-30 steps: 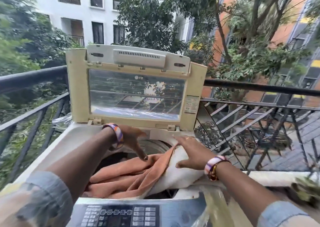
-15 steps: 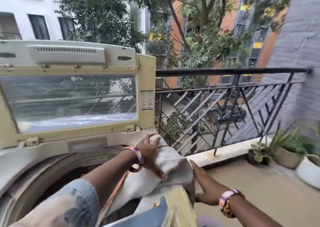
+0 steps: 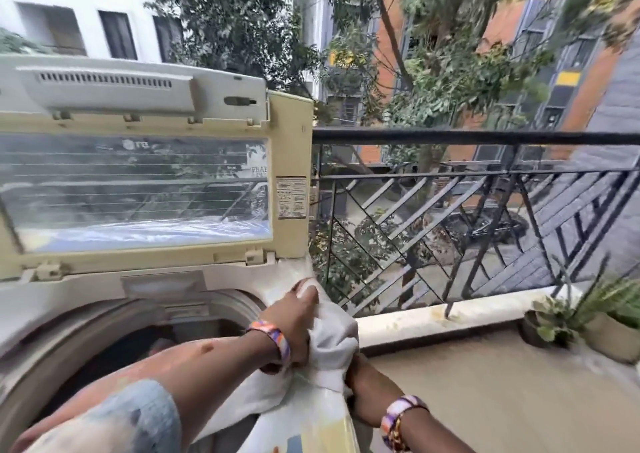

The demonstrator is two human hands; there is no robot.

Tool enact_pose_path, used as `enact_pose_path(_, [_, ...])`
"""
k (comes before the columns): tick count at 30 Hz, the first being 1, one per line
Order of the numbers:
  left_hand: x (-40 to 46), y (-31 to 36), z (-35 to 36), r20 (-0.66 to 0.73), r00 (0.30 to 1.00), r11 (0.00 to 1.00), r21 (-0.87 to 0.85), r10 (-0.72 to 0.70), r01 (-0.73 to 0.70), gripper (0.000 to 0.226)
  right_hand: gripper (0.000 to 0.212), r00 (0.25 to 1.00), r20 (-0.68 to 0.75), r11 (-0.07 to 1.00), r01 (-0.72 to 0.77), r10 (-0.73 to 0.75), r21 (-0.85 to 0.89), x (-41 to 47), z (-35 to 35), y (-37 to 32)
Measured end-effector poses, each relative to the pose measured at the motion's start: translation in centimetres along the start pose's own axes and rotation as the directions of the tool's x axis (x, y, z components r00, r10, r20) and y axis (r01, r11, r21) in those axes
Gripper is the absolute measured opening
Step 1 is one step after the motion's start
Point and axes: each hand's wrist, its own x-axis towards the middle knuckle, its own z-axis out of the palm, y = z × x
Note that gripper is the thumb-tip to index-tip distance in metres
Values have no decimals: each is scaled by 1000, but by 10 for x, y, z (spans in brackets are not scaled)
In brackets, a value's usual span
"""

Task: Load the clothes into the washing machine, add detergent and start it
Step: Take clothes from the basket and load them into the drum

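A top-loading washing machine [image 3: 86,300] stands on a balcony with its lid [image 3: 291,134] raised upright. A white cloth [image 3: 334,341] hangs over the machine's right rim. My left hand [image 3: 292,321] grips the cloth's upper part at the rim. My right hand [image 3: 360,380] is below it at the machine's right side, touching the cloth's lower end; its fingers are mostly hidden behind the cloth. The drum opening [image 3: 114,352] is dark, with a bit of fabric faintly visible inside.
A black metal railing [image 3: 467,137] runs behind and to the right of the machine. Potted plants [image 3: 585,317] stand on the balcony floor [image 3: 485,390] at the right. Trees and buildings lie beyond the railing.
The view has swung right. The orange cloth is no longer visible. Both hands moved to the white cloth at the right rim; my left hand now bunches it, my right hand sits lower beside the machine.
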Motion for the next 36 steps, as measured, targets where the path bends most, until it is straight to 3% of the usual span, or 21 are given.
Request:
enact_pose_path(2, [-8, -1, 4, -94, 995, 999, -16, 27, -28, 64, 72, 996, -82, 999, -32, 34, 25, -3, -7, -2])
enact_pose_path(6, [-30, 0, -14, -174, 981, 963, -238, 89, -129, 24, 88, 919, -388, 960, 42, 71, 277, -13, -13, -10])
enact_pose_path(9, [-47, 7, -44, -253, 942, 810, -491, 221, -322, 19, 76, 846, -498, 822, 139, 191, 552, 2, -10, 6])
enact_pose_path(10, [-53, 7, -57, -282, 927, 733, -570, 249, -371, 25, 68, 850, -495, 802, 164, 180, 574, 4, -13, 3])
enact_pose_path(12, [-60, -1, -82, -341, 901, 596, -677, 267, -432, 37, 31, 856, -487, 811, 158, 172, 564, -4, -41, -26])
enact_pose_path(14, [-65, -20, -101, -390, 885, 501, -729, 256, -466, 44, 13, 786, -598, 847, 205, 157, 491, -7, -72, -57])
enact_pose_path(15, [-67, -32, -109, -409, 884, 486, -739, 228, -467, 44, 10, 752, -641, 850, 233, 150, 473, -12, -91, -77])
enact_pose_path(16, [-69, -44, -116, -430, 882, 469, -749, 193, -468, 43, 26, 712, -690, 847, 279, 134, 453, -13, -106, -92])
enact_pose_path(18, [-80, -66, -128, -464, 876, 458, -755, 130, -468, 40, 44, 652, -749, 836, 340, 120, 430, -13, -131, -123])
enact_pose_path(21, [-102, -100, -132, -445, 891, 555, -721, 88, -415, 52, 48, 601, -790, 782, 433, 121, 449, -10, -156, -171])
enact_pose_path(25, [-136, -138, -139, -453, 886, 741, -628, -101, -236, 72, 38, 644, -764, 720, 552, -47, 421, -3, -148, -238])
enact_pose_path(26, [-143, -152, -135, -445, 881, 778, -607, -161, -164, 71, 41, 657, -749, 727, 555, -85, 405, 0, -140, -250])
enact_pose_path(28, [-164, -181, -119, -286, 904, 848, -512, -317, 136, 85, 48, 709, -670, 794, 528, -218, 301, 6, -114, -264])
enact_pose_path(29, [-178, -190, -111, -74, 910, 851, -391, -409, 351, 67, 60, 763, -560, 830, 512, -321, 221, 6, -97, -265])
enact_pose_path(30, [-186, -202, -101, 84, 861, 845, -165, -502, 509, 100, 75, 805, -412, 850, 513, -427, 121, 7, -79, -263])
enact_pose_path(31, [-194, -210, -89, 269, 790, 823, 18, -551, 568, 132, 89, 829, -237, 855, 518, -506, -14, 8, -62, -258])
enact_pose_path(32, [-202, -211, -82, 365, 674, 754, 143, -642, 641, 71, 95, 845, -55, 838, 516, -532, -175, 7, -46, -254])
enact_pose_path(33, [-209, -208, -76, 398, 678, 785, 263, -617, 560, 48, 95, 857, 125, 797, 511, -500, -321, 8, -31, -249])
enact_pose_path(34, [-211, -213, -73, 456, 654, 797, 365, -603, 481, 42, 88, 866, 293, 756, 498, -405, -425, 9, -19, -243])
enact_pose_path(35, [-206, -210, -66, 435, 655, 784, 282, -618, 553, 44, 78, 850, 442, 734, 491, -286, -469, 8, -11, -239])
enact_pose_path(36, [-204, -206, -68, 462, 674, 817, 328, -576, 474, 49, 71, 822, 536, 728, 485, -192, -485, 8, -5, -237])
